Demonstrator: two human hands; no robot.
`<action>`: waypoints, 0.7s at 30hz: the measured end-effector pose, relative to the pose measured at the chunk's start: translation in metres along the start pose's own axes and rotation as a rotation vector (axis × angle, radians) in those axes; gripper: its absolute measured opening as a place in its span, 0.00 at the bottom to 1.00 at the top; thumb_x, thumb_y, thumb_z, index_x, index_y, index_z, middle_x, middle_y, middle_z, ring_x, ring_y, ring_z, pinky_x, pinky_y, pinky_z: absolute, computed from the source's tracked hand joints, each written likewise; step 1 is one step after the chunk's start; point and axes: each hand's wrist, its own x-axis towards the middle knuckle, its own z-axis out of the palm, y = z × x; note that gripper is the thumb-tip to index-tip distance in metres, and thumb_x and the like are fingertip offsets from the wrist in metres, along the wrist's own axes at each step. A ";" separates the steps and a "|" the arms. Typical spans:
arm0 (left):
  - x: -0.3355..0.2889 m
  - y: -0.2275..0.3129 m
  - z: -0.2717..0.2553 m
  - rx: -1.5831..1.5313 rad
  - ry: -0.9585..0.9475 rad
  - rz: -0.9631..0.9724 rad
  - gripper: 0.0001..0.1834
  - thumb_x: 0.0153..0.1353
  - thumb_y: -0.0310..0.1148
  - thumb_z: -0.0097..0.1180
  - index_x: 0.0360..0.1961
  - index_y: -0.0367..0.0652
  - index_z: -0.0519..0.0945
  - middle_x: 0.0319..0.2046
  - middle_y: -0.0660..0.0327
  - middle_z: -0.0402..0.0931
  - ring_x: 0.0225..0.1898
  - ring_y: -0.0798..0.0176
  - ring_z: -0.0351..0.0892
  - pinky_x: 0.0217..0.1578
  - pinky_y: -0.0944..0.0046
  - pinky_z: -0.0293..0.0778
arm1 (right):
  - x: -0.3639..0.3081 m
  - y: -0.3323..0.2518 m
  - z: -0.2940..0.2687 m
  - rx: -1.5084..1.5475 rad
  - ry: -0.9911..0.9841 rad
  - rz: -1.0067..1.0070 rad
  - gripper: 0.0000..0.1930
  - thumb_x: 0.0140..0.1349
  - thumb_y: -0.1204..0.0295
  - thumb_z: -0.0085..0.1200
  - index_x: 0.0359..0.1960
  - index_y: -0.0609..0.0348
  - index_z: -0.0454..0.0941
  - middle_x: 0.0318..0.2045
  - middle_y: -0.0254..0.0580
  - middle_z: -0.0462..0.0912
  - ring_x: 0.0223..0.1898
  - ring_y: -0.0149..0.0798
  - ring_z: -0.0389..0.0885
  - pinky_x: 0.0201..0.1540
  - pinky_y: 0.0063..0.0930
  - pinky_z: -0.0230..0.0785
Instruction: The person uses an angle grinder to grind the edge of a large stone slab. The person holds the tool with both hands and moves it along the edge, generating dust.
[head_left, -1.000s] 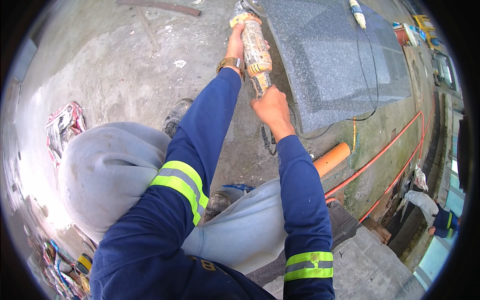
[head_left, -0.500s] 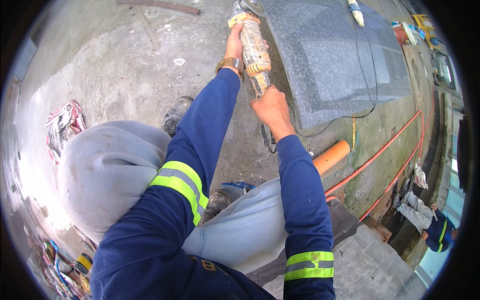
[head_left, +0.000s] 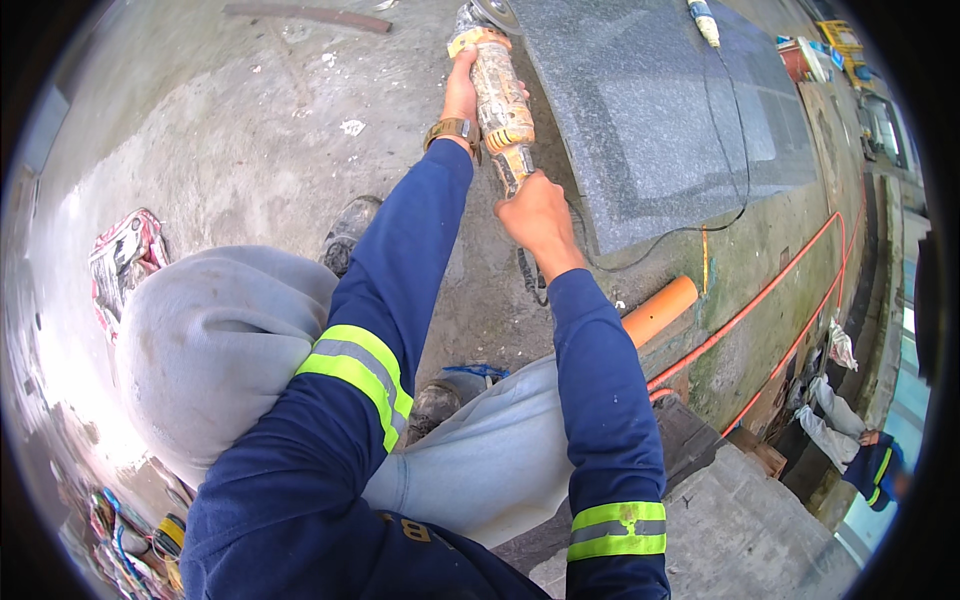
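At the far left, a crumpled red, white and black plastic sack (head_left: 128, 262) lies on the grey concrete floor (head_left: 250, 130), with a heap of many-coloured cables (head_left: 125, 545) below it. Next comes a bent knee in pale grey trousers (head_left: 215, 350).

The left arm, in a navy sleeve (head_left: 405, 240) with a lime and silver band, reaches up and slants rightward, nearly straight, to a wrist wearing an olive-brown watch (head_left: 453, 131). The left hand (head_left: 462, 92) wraps the front body of a worn yellow-and-grey angle grinder (head_left: 500, 95), its fingertips showing on the tool's right side. The grinder is held at upper centre, tilted slightly, its head uppermost, its round disc (head_left: 497, 12) at the upper left edge of a speckled grey stone slab (head_left: 625, 110); whether they touch cannot be told.

The right hand (head_left: 538, 220), back toward the camera, is clenched around the rear handle, its forearm rising from the lower edge and leaning left.

Farther right, a thin black cable (head_left: 744, 130) with a white-and-blue connector (head_left: 704, 22) crosses the slab, an orange pipe (head_left: 662, 310) lies beside the right sleeve, and a co-worker in navy (head_left: 868, 468) shows near the rim.
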 end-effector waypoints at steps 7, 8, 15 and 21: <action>0.005 0.003 -0.001 -0.006 0.004 -0.007 0.38 0.64 0.61 0.40 0.58 0.35 0.66 0.37 0.40 0.79 0.34 0.45 0.85 0.31 0.48 0.84 | 0.002 -0.005 -0.001 0.011 0.005 0.004 0.21 0.53 0.70 0.59 0.46 0.73 0.75 0.41 0.68 0.82 0.46 0.61 0.82 0.50 0.46 0.75; 0.006 0.003 0.000 -0.005 0.007 -0.010 0.38 0.65 0.61 0.40 0.59 0.35 0.66 0.37 0.40 0.79 0.35 0.45 0.85 0.32 0.48 0.84 | 0.003 -0.004 -0.001 0.009 0.006 0.002 0.21 0.53 0.69 0.59 0.46 0.73 0.75 0.41 0.68 0.82 0.46 0.61 0.82 0.50 0.46 0.75; 0.010 0.004 0.000 0.013 -0.015 -0.005 0.39 0.65 0.61 0.40 0.60 0.35 0.65 0.38 0.40 0.79 0.36 0.46 0.85 0.33 0.48 0.84 | 0.009 -0.005 0.001 0.015 0.015 -0.002 0.22 0.54 0.69 0.60 0.47 0.73 0.75 0.42 0.67 0.82 0.46 0.61 0.82 0.51 0.46 0.75; 0.017 0.005 -0.005 0.022 -0.033 -0.004 0.39 0.65 0.62 0.39 0.60 0.35 0.65 0.39 0.40 0.79 0.36 0.46 0.85 0.34 0.47 0.84 | 0.010 -0.008 -0.001 0.022 0.014 0.003 0.22 0.54 0.69 0.60 0.47 0.73 0.75 0.42 0.67 0.82 0.47 0.61 0.82 0.51 0.46 0.75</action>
